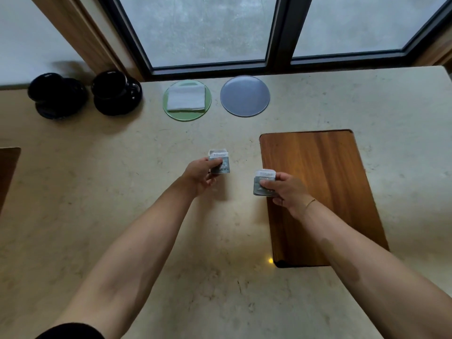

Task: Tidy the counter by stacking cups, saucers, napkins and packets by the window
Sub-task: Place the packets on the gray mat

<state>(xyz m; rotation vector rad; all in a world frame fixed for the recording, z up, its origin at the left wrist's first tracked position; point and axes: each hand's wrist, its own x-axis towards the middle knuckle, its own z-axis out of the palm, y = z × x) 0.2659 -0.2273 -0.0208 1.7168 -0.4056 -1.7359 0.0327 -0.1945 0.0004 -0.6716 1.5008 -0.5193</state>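
My left hand grips a small stack of grey packets with white tops, held above the middle of the beige counter. My right hand grips a second stack of grey packets over the left edge of the wooden board. By the window, a folded white napkin stack lies on a green round disc. Beside it sits a bare grey round disc. Two black cups on black saucers stand at the back left, one further left than the other.
Dark-framed windows run along the counter's far edge. A wooden post rises at the back left. Another wooden inset shows at the left edge. A small yellow light reflection sits near the board's front corner.
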